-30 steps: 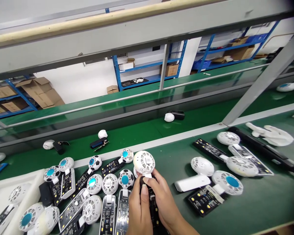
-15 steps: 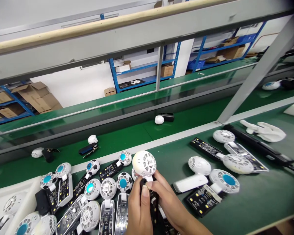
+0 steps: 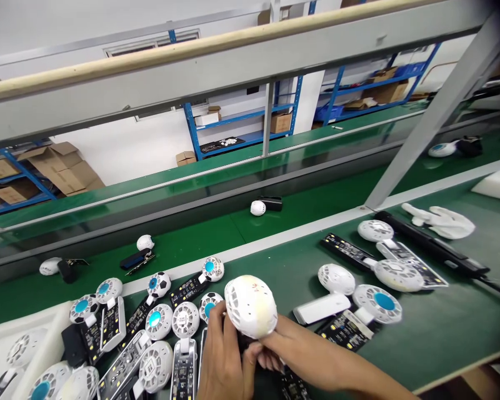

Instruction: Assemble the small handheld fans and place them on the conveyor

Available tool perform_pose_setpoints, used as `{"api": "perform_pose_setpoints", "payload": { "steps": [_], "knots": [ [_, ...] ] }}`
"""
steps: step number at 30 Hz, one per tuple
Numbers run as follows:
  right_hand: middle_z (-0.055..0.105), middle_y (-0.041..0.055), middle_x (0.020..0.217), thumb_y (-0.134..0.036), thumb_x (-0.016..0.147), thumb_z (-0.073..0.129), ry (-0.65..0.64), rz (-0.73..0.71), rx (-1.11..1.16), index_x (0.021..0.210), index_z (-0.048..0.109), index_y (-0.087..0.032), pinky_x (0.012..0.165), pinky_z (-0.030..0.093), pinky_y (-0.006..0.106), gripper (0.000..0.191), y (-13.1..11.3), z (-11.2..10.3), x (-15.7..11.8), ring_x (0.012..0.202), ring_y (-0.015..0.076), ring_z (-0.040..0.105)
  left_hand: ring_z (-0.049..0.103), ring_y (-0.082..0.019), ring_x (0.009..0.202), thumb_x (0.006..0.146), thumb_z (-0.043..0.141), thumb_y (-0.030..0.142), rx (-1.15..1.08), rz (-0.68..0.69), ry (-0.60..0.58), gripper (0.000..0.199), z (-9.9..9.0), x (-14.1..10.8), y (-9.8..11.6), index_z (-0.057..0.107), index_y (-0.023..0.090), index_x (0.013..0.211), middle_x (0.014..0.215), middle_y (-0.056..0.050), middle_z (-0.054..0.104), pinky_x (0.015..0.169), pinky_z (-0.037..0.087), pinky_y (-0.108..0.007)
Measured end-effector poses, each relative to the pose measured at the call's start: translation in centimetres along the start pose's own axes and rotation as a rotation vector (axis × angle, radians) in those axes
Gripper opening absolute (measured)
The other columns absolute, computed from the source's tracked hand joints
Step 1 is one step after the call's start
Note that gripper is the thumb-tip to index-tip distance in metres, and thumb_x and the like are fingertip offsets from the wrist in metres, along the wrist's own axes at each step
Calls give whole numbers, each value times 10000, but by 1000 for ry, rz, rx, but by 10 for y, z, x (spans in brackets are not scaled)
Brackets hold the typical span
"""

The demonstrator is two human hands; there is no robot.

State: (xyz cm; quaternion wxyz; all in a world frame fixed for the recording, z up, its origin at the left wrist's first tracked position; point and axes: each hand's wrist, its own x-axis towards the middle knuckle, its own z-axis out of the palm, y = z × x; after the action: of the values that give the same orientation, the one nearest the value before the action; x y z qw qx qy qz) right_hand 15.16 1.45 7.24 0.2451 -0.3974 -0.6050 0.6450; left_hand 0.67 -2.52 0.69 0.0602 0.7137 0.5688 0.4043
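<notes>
White-headed unit (image 3: 254,319) is clasped between left hand (image 3: 226,355) and right hand (image 3: 270,357) | white head (image 3: 248,300) is seen just far of both | body's long axis is hidden

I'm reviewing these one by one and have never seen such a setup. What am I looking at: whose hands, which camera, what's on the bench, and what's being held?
There is no robot here: these are a person's bare hands. Every picture comes from one camera worn on the head, looking forward and down.

The left hand holds a white round piece with a dark part under it, mostly hidden. The right hand has its fingers curled beneath; its exact grip is hidden.

On the green bench lie many round heads joined to circuit boards, some with blue discs. A white tray is at the left; a black tool with a cord is at the right.
</notes>
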Motion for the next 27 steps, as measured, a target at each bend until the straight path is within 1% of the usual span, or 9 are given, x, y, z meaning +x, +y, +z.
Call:
{"api": "perform_pose_setpoints", "payload": {
  "steps": [3, 6, 8, 11, 13, 16, 18, 23, 27],
  "knots": [
    [553, -26, 563, -173, 790, 402, -75, -30, -96, 627, 624, -176, 517, 380, 193, 275, -4, -1, -7, 533, 119, 479, 542, -264, 1053, 880, 243, 503, -10, 50, -113, 546, -4, -3, -6, 419, 143, 1252, 1184, -188, 474, 822, 492, -372],
    [546, -28, 580, -140, 747, 414, 6, -115, -174, 618, 583, -192, 529, 379, 206, 219, -7, 1, -10, 540, 128, 465, 543, -267, 1078, 876, 192, 519, -4, 44, -155, 598, -6, -6, -7, 416, 128, 1269, 1229, -208, 460, 837, 491, -370],
    [540, -17, 599, -170, 741, 423, 72, -151, -223, 595, 547, -201, 552, 387, 225, 194, -8, 4, -10, 563, 141, 457, 501, -274, 1142, 886, 183, 501, 21, 6, -121, 603, -6, -8, -7, 414, 97, 1268, 1269, -228, 438, 878, 466, -373],
    [532, 4, 626, -251, 771, 397, 94, -164, -257, 556, 503, -211, 580, 399, 252, 243, -5, 7, -12, 588, 157, 458, 474, -279, 1171, 888, 245, 491, 55, -60, -52, 575, -5, -10, -5, 431, 77, 1240, 1264, -231, 464, 910, 437, -366],
    [514, 2, 622, -279, 791, 376, 115, -148, -217, 576, 508, -212, 566, 400, 254, 262, -1, 9, -14, 578, 156, 456, 492, -273, 1148, 889, 276, 476, 53, -31, -23, 541, -5, -11, -4, 433, 95, 1238, 1238, -211, 501, 910, 431, -358],
    [488, -17, 614, -301, 802, 386, 149, -91, -121, 673, 538, -207, 527, 396, 243, 221, 7, 12, -14, 553, 146, 438, 504, -269, 1114, 899, 283, 433, 31, 105, 7, 477, -5, -9, -3, 439, 131, 1234, 1185, -180, 538, 904, 424, -362],
    [491, -18, 611, -306, 808, 382, 171, -91, -110, 685, 543, -206, 510, 391, 241, 226, 8, 12, -14, 540, 143, 427, 520, -270, 1070, 901, 310, 402, 61, 143, 36, 432, -4, -9, -3, 442, 141, 1219, 1157, -175, 539, 877, 432, -372],
    [557, 3, 603, -250, 757, 443, 186, -295, -207, 561, 550, -224, 545, 388, 254, 225, -3, 13, -15, 557, 159, 454, 496, -292, 1081, 899, 330, 401, 155, 54, 106, 436, -4, -11, 0, 391, 115, 1223, 1131, -199, 516, 857, 432, -409],
    [533, -7, 575, -257, 834, 363, 267, -259, -262, 564, 525, -228, 569, 400, 259, 317, 0, 12, -15, 572, 164, 477, 468, -289, 1107, 901, 358, 350, 138, 53, 89, 396, -3, -12, 4, 383, 127, 1227, 1185, -198, 482, 904, 398, -423]
  ]
}}
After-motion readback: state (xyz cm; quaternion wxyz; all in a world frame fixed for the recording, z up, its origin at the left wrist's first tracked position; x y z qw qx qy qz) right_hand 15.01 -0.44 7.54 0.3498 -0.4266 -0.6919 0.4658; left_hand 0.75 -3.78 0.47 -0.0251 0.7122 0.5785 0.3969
